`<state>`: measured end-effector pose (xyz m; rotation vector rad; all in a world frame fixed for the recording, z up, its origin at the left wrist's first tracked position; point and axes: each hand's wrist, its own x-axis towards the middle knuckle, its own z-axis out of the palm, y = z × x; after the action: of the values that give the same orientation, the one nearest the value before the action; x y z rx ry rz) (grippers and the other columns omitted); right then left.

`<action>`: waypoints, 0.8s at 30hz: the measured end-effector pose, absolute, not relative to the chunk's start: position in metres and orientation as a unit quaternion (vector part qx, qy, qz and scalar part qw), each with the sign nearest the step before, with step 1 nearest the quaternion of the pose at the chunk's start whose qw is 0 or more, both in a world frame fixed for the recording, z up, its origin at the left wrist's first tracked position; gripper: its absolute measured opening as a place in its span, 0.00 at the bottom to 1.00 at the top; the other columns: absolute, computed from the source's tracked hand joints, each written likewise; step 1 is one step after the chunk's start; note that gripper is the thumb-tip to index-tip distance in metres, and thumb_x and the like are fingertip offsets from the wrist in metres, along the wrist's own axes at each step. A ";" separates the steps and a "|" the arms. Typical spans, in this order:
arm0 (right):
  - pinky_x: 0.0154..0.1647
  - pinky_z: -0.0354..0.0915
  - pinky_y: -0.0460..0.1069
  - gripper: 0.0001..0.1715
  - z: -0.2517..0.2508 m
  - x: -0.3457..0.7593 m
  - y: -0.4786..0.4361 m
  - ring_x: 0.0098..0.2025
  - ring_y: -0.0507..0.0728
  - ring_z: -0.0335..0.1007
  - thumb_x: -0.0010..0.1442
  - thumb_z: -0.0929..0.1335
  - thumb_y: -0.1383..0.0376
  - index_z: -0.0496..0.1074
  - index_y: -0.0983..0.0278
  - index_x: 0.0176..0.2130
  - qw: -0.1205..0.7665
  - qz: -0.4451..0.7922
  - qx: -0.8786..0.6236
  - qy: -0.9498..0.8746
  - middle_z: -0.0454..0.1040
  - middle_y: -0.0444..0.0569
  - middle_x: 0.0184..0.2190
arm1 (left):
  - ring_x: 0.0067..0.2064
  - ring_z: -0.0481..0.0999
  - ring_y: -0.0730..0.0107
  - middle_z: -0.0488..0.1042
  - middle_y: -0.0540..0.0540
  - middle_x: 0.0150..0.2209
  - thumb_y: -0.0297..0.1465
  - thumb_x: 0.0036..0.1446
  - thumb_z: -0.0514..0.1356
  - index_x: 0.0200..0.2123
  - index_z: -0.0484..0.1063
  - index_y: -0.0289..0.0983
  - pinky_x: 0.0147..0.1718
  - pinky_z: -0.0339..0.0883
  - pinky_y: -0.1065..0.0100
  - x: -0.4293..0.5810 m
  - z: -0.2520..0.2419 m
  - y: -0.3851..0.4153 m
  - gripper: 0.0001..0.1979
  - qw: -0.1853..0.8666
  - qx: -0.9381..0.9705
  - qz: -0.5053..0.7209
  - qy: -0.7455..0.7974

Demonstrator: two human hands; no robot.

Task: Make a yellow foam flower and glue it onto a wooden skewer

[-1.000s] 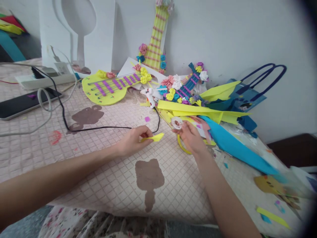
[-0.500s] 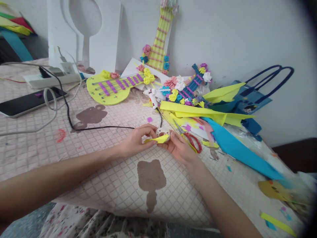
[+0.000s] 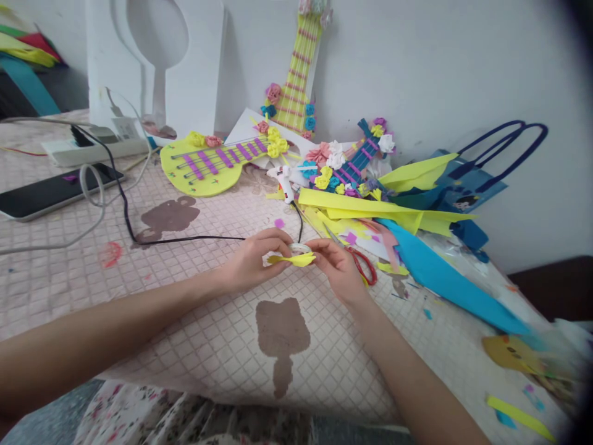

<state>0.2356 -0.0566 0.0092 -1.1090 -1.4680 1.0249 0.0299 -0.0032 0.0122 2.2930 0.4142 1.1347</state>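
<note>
My left hand (image 3: 262,258) is closed in a pinch on the left end of a small piece of yellow crepe paper (image 3: 299,260). Just behind the paper is a white round spool-like piece (image 3: 300,248), seen nearly edge-on between my hands. The fingers of my right hand (image 3: 337,266) are closed at the right end of the paper and the rim of the white piece; which of them bears the grip is hard to tell. Red-handled scissors (image 3: 364,266) lie just right of my right hand. A white glue gun (image 3: 283,182) stands beyond my hands, its black cord running down behind them.
Paper guitars, one yellow with purple bars (image 3: 204,170), lie or lean at the back. Yellow paper strips (image 3: 370,207) and a blue paper strip (image 3: 445,278) spread to the right beside a blue bag (image 3: 472,185). Left are a phone (image 3: 55,191) and a power strip (image 3: 92,148).
The white round piece has tipped from showing its holed face to nearly edge-on. My right fingers have shifted up over its right side, while the yellow paper stays in my left hand.
</note>
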 end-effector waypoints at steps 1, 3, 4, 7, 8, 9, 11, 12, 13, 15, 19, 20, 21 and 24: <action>0.40 0.66 0.47 0.09 0.009 0.236 -0.057 0.38 0.51 0.69 0.57 0.68 0.62 0.72 0.58 0.41 0.499 0.416 -0.462 -0.604 0.74 0.44 0.37 | 0.42 0.71 0.69 0.70 0.43 0.40 0.26 0.56 0.57 0.33 0.70 0.35 0.42 0.67 0.67 0.030 0.012 -0.003 0.02 0.266 0.855 0.420 0.146; 0.39 0.66 0.48 0.09 0.007 0.236 -0.057 0.37 0.52 0.69 0.57 0.68 0.61 0.72 0.58 0.40 0.506 0.405 -0.471 -0.599 0.74 0.44 0.36 | 0.42 0.71 0.69 0.70 0.42 0.40 0.26 0.56 0.57 0.34 0.69 0.35 0.42 0.67 0.67 0.030 0.011 -0.003 0.02 0.259 0.862 0.415 0.133; 0.39 0.66 0.48 0.09 0.006 0.236 -0.057 0.37 0.52 0.69 0.58 0.68 0.60 0.72 0.58 0.40 0.507 0.402 -0.475 -0.597 0.74 0.43 0.36 | 0.42 0.71 0.69 0.70 0.42 0.41 0.26 0.56 0.57 0.34 0.69 0.35 0.41 0.67 0.68 0.030 0.011 -0.003 0.02 0.256 0.865 0.413 0.128; 0.38 0.67 0.48 0.09 0.007 0.236 -0.058 0.37 0.52 0.69 0.58 0.67 0.60 0.72 0.58 0.40 0.504 0.394 -0.481 -0.600 0.74 0.44 0.36 | 0.43 0.71 0.69 0.69 0.42 0.42 0.27 0.56 0.57 0.34 0.69 0.35 0.42 0.67 0.68 0.029 0.010 -0.002 0.02 0.262 0.866 0.407 0.123; 0.38 0.67 0.48 0.09 0.009 0.235 -0.058 0.37 0.52 0.69 0.58 0.67 0.60 0.71 0.58 0.40 0.504 0.388 -0.483 -0.602 0.74 0.44 0.36 | 0.43 0.71 0.69 0.69 0.42 0.42 0.27 0.57 0.57 0.34 0.69 0.35 0.42 0.67 0.68 0.029 0.009 -0.003 0.02 0.271 0.865 0.404 0.126; 0.37 0.67 0.48 0.09 0.011 0.235 -0.059 0.36 0.52 0.69 0.58 0.67 0.60 0.71 0.58 0.40 0.503 0.381 -0.487 -0.604 0.74 0.44 0.36 | 0.43 0.71 0.69 0.69 0.42 0.41 0.28 0.57 0.57 0.33 0.69 0.35 0.42 0.67 0.68 0.029 0.010 -0.003 0.02 0.284 0.863 0.397 0.130; 0.36 0.67 0.48 0.08 0.015 0.234 -0.060 0.36 0.52 0.69 0.58 0.67 0.61 0.71 0.57 0.40 0.497 0.364 -0.497 -0.611 0.74 0.44 0.36 | 0.41 0.71 0.69 0.69 0.43 0.40 0.29 0.56 0.58 0.32 0.69 0.35 0.41 0.67 0.67 0.028 0.010 -0.003 0.03 0.314 0.859 0.380 0.141; 0.35 0.67 0.48 0.08 0.016 0.233 -0.061 0.35 0.52 0.69 0.58 0.67 0.61 0.71 0.58 0.40 0.493 0.357 -0.502 -0.615 0.74 0.44 0.35 | 0.41 0.71 0.69 0.69 0.43 0.40 0.29 0.56 0.58 0.32 0.70 0.34 0.40 0.67 0.68 0.028 0.010 -0.003 0.03 0.330 0.856 0.371 0.144; 0.34 0.68 0.48 0.08 0.017 0.233 -0.061 0.34 0.52 0.69 0.57 0.67 0.61 0.72 0.58 0.39 0.489 0.353 -0.504 -0.618 0.74 0.44 0.34 | 0.40 0.71 0.69 0.69 0.43 0.39 0.29 0.56 0.58 0.32 0.70 0.34 0.40 0.67 0.68 0.028 0.011 -0.002 0.03 0.343 0.854 0.363 0.146; 0.33 0.68 0.48 0.08 0.018 0.233 -0.061 0.33 0.52 0.69 0.57 0.68 0.60 0.72 0.59 0.38 0.483 0.356 -0.506 -0.620 0.74 0.44 0.33 | 0.40 0.71 0.69 0.70 0.44 0.39 0.29 0.55 0.59 0.32 0.70 0.34 0.39 0.67 0.67 0.028 0.011 -0.002 0.04 0.363 0.850 0.353 0.146; 0.31 0.68 0.47 0.07 0.017 0.233 -0.062 0.32 0.51 0.70 0.56 0.68 0.61 0.72 0.59 0.37 0.482 0.354 -0.507 -0.621 0.74 0.44 0.31 | 0.39 0.70 0.70 0.69 0.43 0.39 0.29 0.56 0.59 0.33 0.70 0.34 0.39 0.66 0.68 0.028 0.011 -0.001 0.04 0.374 0.848 0.347 0.141; 0.30 0.68 0.47 0.07 0.017 0.233 -0.063 0.31 0.51 0.70 0.56 0.68 0.61 0.72 0.59 0.37 0.483 0.347 -0.510 -0.621 0.74 0.44 0.31 | 0.39 0.70 0.70 0.69 0.43 0.39 0.30 0.56 0.59 0.33 0.70 0.34 0.38 0.66 0.68 0.028 0.011 -0.001 0.04 0.376 0.848 0.346 0.142; 0.30 0.68 0.46 0.07 0.017 0.232 -0.063 0.30 0.51 0.70 0.57 0.68 0.61 0.72 0.60 0.37 0.483 0.340 -0.515 -0.621 0.74 0.44 0.31 | 0.39 0.70 0.71 0.69 0.43 0.39 0.30 0.56 0.59 0.32 0.70 0.34 0.38 0.66 0.68 0.028 0.011 -0.001 0.04 0.379 0.847 0.344 0.142; 0.28 0.69 0.46 0.07 0.017 0.231 -0.064 0.28 0.50 0.70 0.57 0.67 0.61 0.73 0.60 0.36 0.487 0.325 -0.523 -0.619 0.74 0.43 0.30 | 0.39 0.70 0.71 0.69 0.44 0.39 0.30 0.56 0.59 0.32 0.70 0.34 0.38 0.66 0.69 0.029 0.011 -0.001 0.05 0.389 0.845 0.337 0.144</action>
<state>0.2308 -0.0643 0.0171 -1.2733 -1.5062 0.7905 0.0285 -0.0008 0.0105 2.1493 0.3667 0.8580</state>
